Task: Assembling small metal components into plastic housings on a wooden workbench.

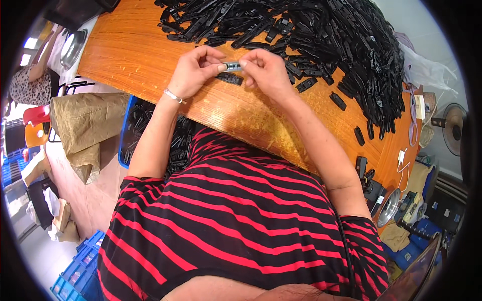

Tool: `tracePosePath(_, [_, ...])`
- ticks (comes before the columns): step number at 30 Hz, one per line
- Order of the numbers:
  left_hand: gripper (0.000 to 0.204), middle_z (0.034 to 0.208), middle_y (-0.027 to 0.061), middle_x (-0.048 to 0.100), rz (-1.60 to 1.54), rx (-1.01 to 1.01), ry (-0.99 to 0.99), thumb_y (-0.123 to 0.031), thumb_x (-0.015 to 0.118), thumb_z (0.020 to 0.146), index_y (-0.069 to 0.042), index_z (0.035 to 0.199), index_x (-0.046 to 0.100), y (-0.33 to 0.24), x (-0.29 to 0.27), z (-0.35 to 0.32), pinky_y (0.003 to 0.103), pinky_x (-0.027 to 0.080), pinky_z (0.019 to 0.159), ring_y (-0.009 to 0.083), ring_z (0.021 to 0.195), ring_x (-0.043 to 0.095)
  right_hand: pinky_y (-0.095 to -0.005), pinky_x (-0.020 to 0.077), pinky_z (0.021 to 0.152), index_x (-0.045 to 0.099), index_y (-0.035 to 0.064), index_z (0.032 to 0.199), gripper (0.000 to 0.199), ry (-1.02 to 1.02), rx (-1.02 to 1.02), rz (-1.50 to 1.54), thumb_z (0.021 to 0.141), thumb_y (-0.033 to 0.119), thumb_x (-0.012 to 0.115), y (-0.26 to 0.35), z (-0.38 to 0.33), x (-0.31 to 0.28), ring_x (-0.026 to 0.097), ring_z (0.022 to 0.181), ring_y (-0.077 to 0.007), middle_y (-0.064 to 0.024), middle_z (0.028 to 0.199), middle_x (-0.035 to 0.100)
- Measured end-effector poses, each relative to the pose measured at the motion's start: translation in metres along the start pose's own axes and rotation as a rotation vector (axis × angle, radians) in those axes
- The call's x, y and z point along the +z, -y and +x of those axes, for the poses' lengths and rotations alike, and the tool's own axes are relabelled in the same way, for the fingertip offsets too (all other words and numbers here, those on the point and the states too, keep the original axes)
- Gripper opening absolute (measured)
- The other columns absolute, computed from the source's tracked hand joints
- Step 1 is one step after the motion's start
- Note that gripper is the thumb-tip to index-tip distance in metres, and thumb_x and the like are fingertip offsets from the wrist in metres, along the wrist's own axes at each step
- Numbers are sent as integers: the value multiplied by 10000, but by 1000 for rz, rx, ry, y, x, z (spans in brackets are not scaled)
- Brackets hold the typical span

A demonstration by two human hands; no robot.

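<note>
My left hand (195, 70) and my right hand (266, 70) meet above the wooden table (140, 55). Between them is a small, narrow grey-green piece (232, 66) with dark marks, too small to name further. The left thumb and fingers pinch one end of it, and the right fingertips grip the other. Just below it, a flat black plastic part (230, 78) lies on the tabletop. Beyond the hands spreads a large heap of similar long black plastic parts (341, 40), with several loose ones at its near edge.
A blue bin (123, 145) holding black parts stands beneath the table edge, left of my body. Brown wrapping material (83, 130) hangs beside it. At the right are a white cable (401, 170), a round metal dish (389, 206) and a fan (454, 129).
</note>
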State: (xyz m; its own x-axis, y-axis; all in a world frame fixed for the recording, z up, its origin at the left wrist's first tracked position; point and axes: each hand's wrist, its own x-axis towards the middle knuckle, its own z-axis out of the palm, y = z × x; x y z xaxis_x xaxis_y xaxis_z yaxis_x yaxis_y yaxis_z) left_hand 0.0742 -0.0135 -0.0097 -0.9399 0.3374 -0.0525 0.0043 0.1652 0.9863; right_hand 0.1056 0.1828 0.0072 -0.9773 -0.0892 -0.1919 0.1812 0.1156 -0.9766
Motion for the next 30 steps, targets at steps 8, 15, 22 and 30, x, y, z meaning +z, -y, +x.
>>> tracePosePath(8, [136, 756, -9, 624, 76, -87, -86, -95, 738, 812, -3, 854, 645, 11, 8, 1, 205, 465, 619, 53, 665, 531, -208, 428, 436, 603, -4, 905, 113, -10, 38, -176, 874, 93, 651, -22, -5, 6, 541, 493, -61, -18, 645, 595])
tracePosePath(15, [172, 710, -17, 592, 229, -107, -57, -152, 731, 832, -11, 835, 632, 24, 7, 2, 216, 447, 578, 53, 637, 508, -230, 441, 438, 589, -9, 879, 179, 31, -113, -591, 865, 150, 671, -31, 4, 2, 546, 479, -89, -42, 629, 608])
tracePosePath(22, [261, 654, 26, 569, 484, -96, -27, -236, 729, 826, -24, 805, 578, 11, 8, 8, 282, 440, 569, 99, 609, 496, -256, 440, 386, 522, 12, 801, 322, 228, 222, -442, 863, 276, 696, -9, 15, -8, 542, 431, -115, -62, 590, 604])
tracePosePath(30, [271, 658, 30, 572, 556, -42, -46, -257, 720, 835, -30, 813, 573, 13, 12, 8, 296, 444, 575, 111, 615, 505, -256, 405, 377, 494, 34, 803, 287, 232, 152, -507, 882, 242, 675, -13, 16, -5, 524, 429, -108, -55, 582, 596])
